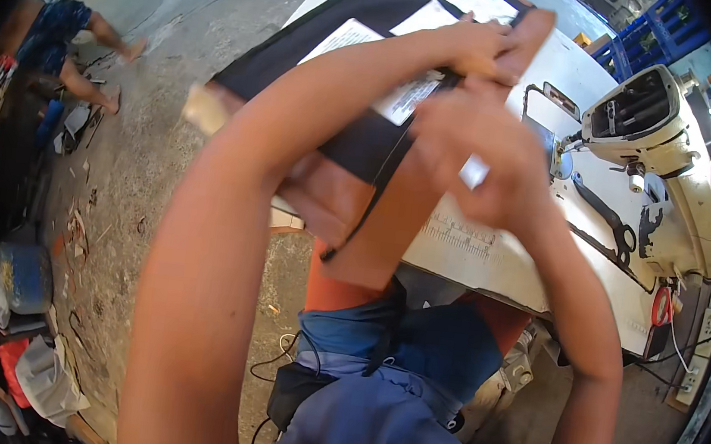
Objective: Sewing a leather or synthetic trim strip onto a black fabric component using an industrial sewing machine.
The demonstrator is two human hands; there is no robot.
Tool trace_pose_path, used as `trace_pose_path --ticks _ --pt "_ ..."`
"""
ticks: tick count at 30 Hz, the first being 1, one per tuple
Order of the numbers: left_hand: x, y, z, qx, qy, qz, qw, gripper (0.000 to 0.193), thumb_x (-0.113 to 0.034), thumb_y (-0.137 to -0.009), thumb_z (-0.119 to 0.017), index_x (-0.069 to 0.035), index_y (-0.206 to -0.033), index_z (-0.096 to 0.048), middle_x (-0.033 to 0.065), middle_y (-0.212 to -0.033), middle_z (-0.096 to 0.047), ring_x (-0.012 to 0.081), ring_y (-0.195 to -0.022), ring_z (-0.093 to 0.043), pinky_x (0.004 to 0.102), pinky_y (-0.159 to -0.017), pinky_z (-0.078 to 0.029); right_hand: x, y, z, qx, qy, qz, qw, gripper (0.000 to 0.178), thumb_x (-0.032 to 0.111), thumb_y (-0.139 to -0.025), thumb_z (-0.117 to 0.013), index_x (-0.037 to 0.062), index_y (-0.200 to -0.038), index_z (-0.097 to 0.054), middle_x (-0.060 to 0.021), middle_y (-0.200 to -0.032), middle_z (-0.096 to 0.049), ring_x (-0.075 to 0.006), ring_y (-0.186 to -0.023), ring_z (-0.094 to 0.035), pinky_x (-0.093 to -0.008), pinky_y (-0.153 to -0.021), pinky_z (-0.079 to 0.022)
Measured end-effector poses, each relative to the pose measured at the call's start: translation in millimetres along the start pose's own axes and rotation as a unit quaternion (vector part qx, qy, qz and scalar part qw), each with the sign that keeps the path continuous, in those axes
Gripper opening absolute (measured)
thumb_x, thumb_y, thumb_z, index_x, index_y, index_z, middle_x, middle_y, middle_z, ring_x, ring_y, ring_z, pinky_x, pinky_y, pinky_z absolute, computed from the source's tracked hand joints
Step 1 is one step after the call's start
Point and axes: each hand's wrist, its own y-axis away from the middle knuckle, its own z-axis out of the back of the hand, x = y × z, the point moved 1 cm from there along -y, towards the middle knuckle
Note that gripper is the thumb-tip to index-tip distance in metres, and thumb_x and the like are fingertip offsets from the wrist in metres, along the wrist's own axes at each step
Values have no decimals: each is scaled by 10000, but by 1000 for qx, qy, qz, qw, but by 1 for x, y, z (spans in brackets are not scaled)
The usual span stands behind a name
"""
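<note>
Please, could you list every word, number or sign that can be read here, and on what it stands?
None reads clearly enough to quote.
White labels on the black fabric: lines of print, too small and blurred.
Ruler scale on the white sewing table: tick marks show; any numbers are too small.

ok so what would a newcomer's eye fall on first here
The large black-and-brown panel at upper centre likely comes first, with the left hand on it and the blurred right hand close by. Next stand out the worn cream sewing machine at right and another person's bare legs at upper left.
</note>
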Motion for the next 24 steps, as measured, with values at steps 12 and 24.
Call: trace_pose_path --ticks 12,24 --pt "-141 167 200 -260 82 301 914 213 -207 -975 -736 -14 -887 -759 81 -665 -678 211 -531 -538 333 -537 -440 49 61 -29 194 83 9 977 647 468 -1089 -588 176 -1663 -527 -296 -1781 -286 -538 -1668 -175 -744 -1280 -181" --pt "-242 272 131 -283 298 595 691 243 -170 -1041 -765 61 -967 -744 66 -743 -701 106 -596 -582 229 -575 -483 16 162 124 -52 167 -281 944 296 13 -942 -748 25 -1237 -779 -105 -1122 -815 -271 -990 -735 -414 -1127 -515"
